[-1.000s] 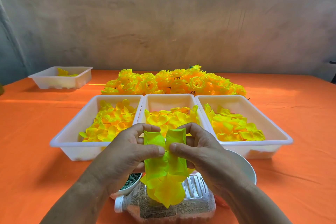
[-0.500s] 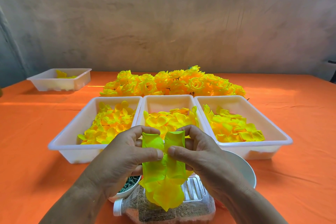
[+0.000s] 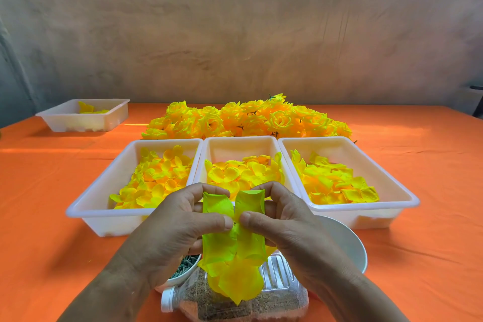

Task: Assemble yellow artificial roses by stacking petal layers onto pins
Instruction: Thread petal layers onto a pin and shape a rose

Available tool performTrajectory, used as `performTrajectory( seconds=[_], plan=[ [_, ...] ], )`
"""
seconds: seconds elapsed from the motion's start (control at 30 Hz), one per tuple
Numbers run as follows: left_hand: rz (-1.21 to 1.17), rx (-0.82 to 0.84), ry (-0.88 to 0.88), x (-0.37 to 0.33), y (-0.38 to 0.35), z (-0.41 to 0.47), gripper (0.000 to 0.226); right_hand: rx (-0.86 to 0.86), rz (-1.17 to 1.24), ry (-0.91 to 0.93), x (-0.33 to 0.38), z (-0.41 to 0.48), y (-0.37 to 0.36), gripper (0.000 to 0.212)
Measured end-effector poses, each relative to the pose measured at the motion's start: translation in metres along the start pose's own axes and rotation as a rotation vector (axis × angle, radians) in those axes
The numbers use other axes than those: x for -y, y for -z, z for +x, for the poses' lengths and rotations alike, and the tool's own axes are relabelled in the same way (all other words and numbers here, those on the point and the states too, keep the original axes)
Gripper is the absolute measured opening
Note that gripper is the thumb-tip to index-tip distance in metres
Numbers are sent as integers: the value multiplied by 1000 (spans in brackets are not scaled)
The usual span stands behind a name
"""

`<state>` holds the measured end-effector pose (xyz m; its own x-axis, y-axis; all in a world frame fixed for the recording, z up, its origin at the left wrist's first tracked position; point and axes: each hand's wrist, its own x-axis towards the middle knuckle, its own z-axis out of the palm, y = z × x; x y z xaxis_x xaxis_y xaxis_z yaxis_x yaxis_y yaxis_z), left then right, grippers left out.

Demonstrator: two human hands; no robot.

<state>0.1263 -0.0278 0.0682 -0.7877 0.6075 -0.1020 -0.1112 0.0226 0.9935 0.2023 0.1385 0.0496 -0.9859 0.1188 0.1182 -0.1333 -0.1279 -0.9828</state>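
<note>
Orange cloth (image 3: pixel 52 217) covers the table. Far left sits a small white tray (image 3: pixel 78 123); nearer, the left tray (image 3: pixel 86 214) holds yellow petals. The left hand (image 3: pixel 177 230) pinches a yellow-green petal layer (image 3: pixel 230 243) between thumb and curled fingers, above a bowl of green pins (image 3: pixel 172 282) and a lying bottle (image 3: pixel 282 298). The right hand (image 3: pixel 287 227) pinches the layer's other side, the two thumb tips almost meeting. Rightward stands the right tray (image 3: pixel 407 198), with finished roses (image 3: pixel 248 120) piled behind.
</note>
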Motion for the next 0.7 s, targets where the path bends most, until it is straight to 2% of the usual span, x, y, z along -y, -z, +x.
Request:
performTrajectory(
  seconds=[0.13, 0.23, 0.47, 0.6, 0.7],
  plan=[
    [-19, -4, 34, 4, 0, 3, 47, -7, -33, -58, -2, 0, -1, 30],
    [-5, -4, 79, 10, 0, 5, 41, -22, -84, -97, -5, -1, 0, 24],
    [132, 31, 163, 16, -1, 9, 54, -29, -331, -142, -11, -1, 3, 29],
    [195, 24, 171, 14, -1, 10, 48, -47, -502, -145, -15, 1, 6, 28],
    [287, -2, 192, 11, -3, 10, 53, -50, -571, -134, -17, 3, 7, 29]
  ],
)
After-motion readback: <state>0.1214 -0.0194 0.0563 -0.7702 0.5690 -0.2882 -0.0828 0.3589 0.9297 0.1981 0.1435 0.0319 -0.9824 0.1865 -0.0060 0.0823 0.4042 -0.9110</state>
